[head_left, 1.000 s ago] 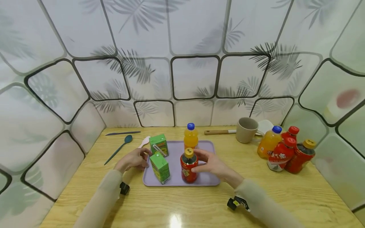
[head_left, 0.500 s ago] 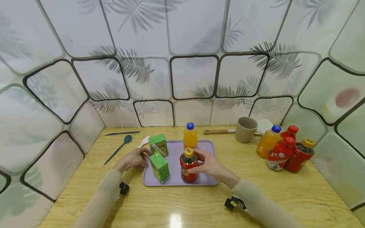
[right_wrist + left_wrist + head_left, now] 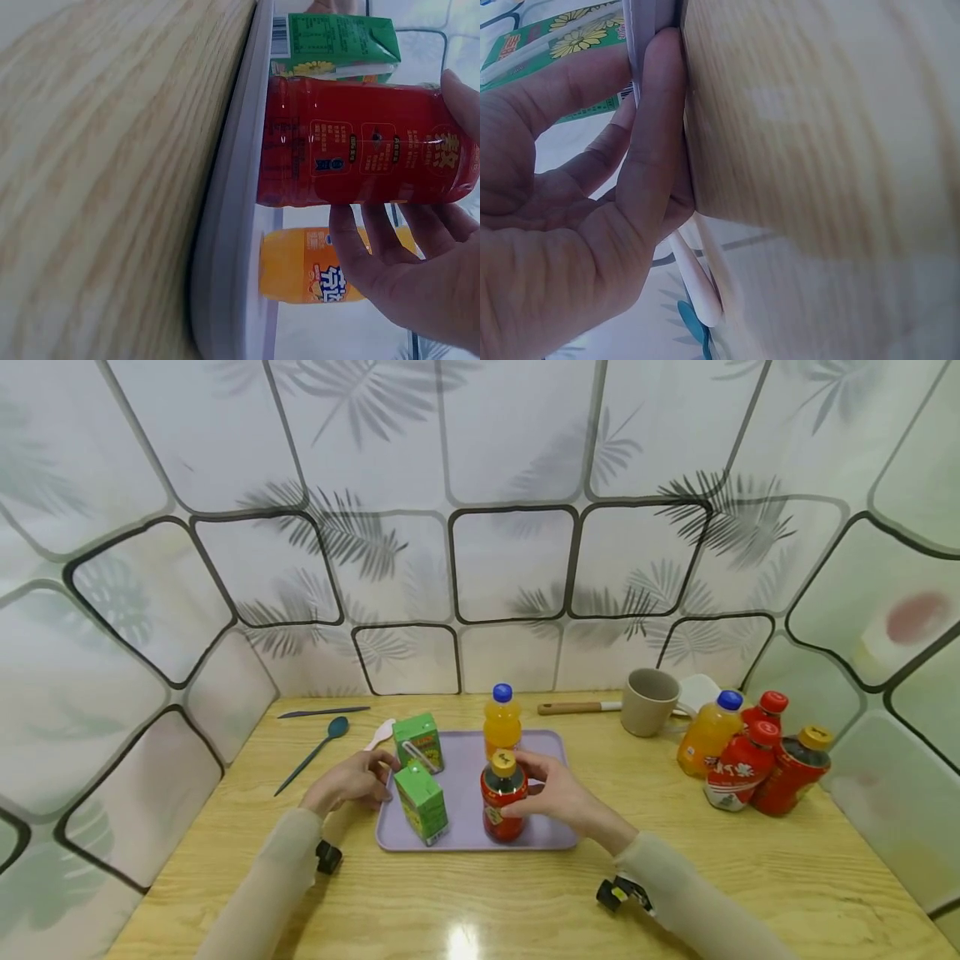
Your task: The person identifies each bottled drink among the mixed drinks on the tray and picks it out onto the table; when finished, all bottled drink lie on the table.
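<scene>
My right hand (image 3: 558, 797) grips a red-labelled drink bottle (image 3: 504, 814) with a yellow cap, thumb on the near side and fingers on the far side. The bottle stands upright on a lilac tray (image 3: 465, 789), near its front edge. In the right wrist view the red bottle (image 3: 360, 142) lies between thumb and fingers. My left hand (image 3: 352, 781) pinches the tray's left rim, and the left wrist view shows fingers on both sides of the rim (image 3: 641, 37). Two green drink cartons (image 3: 422, 802) and an orange juice bottle (image 3: 502, 722) with a blue cap also stand on the tray.
Left of the tray lie a teal spoon (image 3: 311, 756), a dark blue knife (image 3: 322, 712) and a pale pink utensil (image 3: 381, 732). Behind and right are a wooden-handled utensil (image 3: 577, 708), a beige mug (image 3: 648, 703) and several bottles (image 3: 738, 768). A patterned curtain (image 3: 510, 568) encloses the table.
My right thumb and fingers have closed in on the red bottle, which has shifted slightly to the right on the tray. My left hand has stayed at the rim.
</scene>
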`<action>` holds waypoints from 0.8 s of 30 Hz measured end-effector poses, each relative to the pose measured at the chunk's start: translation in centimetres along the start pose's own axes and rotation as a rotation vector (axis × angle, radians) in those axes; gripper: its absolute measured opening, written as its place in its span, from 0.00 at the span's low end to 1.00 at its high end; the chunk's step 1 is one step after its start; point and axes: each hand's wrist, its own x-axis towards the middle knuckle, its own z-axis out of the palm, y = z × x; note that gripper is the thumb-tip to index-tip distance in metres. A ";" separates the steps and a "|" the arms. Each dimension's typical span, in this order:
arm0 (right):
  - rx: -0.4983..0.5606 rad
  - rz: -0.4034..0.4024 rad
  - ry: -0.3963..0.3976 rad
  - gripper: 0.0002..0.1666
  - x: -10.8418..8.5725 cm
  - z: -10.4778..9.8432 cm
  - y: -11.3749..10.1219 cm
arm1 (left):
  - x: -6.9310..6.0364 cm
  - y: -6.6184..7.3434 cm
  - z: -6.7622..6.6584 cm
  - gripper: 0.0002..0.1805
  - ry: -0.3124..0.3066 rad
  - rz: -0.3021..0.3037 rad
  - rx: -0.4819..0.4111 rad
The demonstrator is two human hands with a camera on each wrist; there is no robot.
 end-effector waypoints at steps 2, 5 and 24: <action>-0.014 -0.012 0.004 0.48 -0.1 -0.2 0.1 | 0.0 -0.1 0.0 0.26 -0.005 0.001 -0.004; -0.022 -0.026 0.006 0.47 -0.4 -0.6 0.2 | 0.0 -0.1 0.1 0.26 -0.002 0.000 -0.008; -0.047 -0.023 0.159 0.47 -1.4 -2.8 0.6 | 0.3 -0.4 0.0 0.25 0.002 0.004 0.000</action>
